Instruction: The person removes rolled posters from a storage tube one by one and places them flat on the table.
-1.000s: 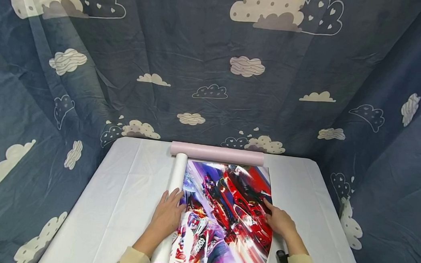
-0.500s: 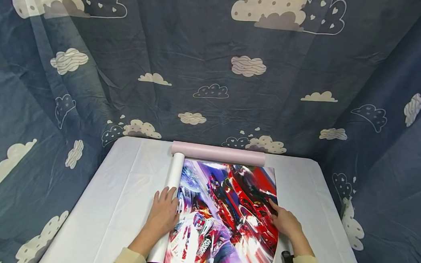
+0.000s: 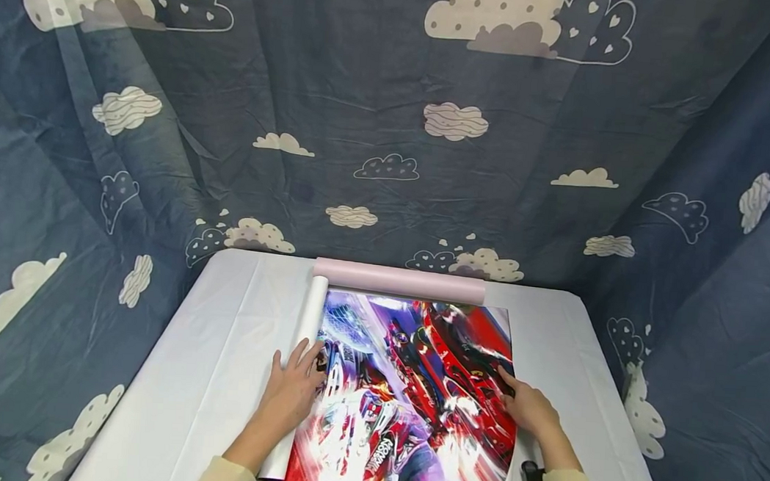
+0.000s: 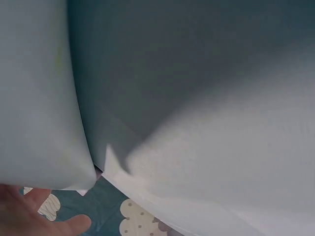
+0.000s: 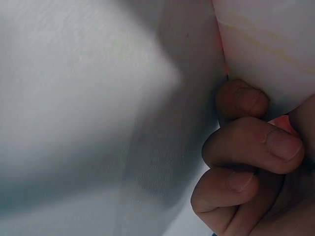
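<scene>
— Where is the poster (image 3: 408, 396)?

— Spread face up on the desk (image 3: 219, 348), which wears a white cover. The print is a glossy mix of red, purple and white, with racing cars in it. Its left edge is curled into a white roll (image 3: 299, 368) that runs from the near edge of the desk toward the far one.

— And the hands?

— The left hand (image 3: 291, 393) lies flat with straight fingers on that roll, fingertips reaching onto the printed face. The right hand (image 3: 528, 410) rests on the poster's right edge; in the head view its fingers look stretched along the sheet, while the right wrist view shows fingers (image 5: 251, 147) curled close under a pale surface. Whether they pinch the edge, I cannot tell.

— Anything else nearby?

— A pale pink roll (image 3: 399, 280) lies crosswise at the far edge of the desk, touching the poster's top. A small black object (image 3: 532, 473) sits by the right sleeve. A dark blue cloth with clouds (image 3: 392, 123) hangs behind and at both sides.
</scene>
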Available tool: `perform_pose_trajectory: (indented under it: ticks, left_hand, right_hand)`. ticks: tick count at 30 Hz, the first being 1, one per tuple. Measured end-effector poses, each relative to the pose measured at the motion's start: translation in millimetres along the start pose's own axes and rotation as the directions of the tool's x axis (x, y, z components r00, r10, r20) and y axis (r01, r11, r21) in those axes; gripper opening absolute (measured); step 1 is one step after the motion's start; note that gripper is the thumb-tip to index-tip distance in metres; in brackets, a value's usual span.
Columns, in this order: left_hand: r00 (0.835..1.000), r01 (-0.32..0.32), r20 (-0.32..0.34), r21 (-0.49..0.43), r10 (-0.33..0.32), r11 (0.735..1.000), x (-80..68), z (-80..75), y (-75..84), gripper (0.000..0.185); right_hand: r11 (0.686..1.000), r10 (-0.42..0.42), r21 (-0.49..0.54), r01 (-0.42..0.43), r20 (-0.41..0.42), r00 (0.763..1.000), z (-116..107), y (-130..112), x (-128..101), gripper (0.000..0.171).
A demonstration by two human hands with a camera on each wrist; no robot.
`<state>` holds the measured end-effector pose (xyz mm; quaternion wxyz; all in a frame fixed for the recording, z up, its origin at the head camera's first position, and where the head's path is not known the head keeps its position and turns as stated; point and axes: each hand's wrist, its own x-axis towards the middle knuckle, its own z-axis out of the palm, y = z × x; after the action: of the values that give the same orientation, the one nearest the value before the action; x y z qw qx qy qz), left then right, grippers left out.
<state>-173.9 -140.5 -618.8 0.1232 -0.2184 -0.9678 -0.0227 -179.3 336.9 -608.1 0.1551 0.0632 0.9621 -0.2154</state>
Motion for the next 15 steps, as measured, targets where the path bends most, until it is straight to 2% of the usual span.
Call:
perform_pose_trajectory:
  ticks: [6,9,15]
  left_hand:
    - [0.998,0.054,0.025,-0.01,-0.054,0.998,-4.8,-5.0,-7.5,0.01]
    - [0.997,0.076,-0.003,-0.034,-0.076,0.997,-7.0,-7.1,-11.0,0.006]
    - [0.992,0.116,-0.045,-0.051,-0.118,0.992,-9.9,-8.0,-18.9,0.022]
  right_hand:
    - [1.0,0.008,-0.01,-0.008,0.002,1.0,-3,8,-1,0.069]
    - [1.0,0.009,-0.016,-0.009,0.004,1.0,-4,10,-1,0.069]
    - [1.0,0.018,-0.012,-0.018,0.006,1.0,-8,13,-4,0.068]
